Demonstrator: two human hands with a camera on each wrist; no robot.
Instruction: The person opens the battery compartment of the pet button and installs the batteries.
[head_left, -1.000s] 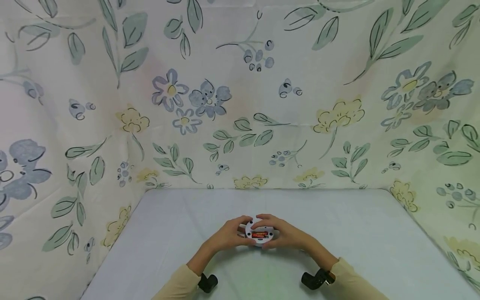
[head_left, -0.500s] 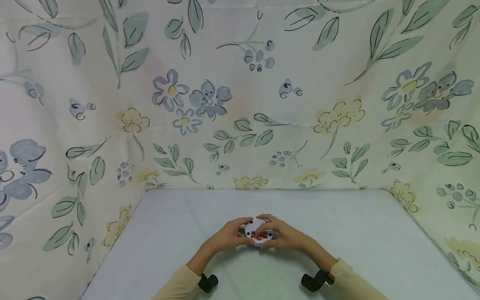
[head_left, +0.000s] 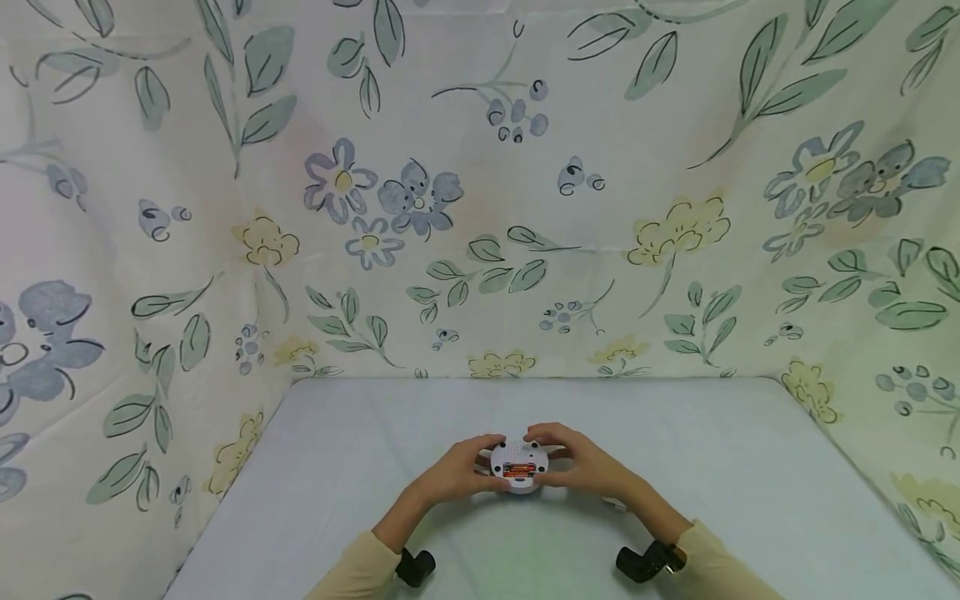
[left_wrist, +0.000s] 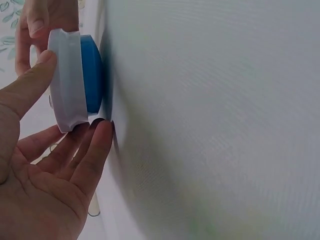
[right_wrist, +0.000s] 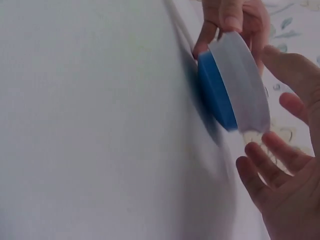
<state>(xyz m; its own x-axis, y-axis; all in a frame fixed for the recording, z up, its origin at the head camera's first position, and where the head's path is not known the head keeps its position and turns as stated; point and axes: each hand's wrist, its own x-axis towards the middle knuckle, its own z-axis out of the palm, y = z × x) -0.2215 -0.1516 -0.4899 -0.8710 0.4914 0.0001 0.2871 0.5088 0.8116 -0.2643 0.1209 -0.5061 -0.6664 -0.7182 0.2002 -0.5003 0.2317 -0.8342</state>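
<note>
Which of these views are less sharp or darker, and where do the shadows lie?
Head: brightest, faint shadows on the table around the device; left wrist: dimmer, darker shadow beside the blue part; right wrist: also dim, softest detail, shadow there too.

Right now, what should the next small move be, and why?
Probably reach with the right grip for the white piece by its forearm, possibly a cover, though it's too small to tell: the batteries lie uncovered in the device, which the left grip holds.
</note>
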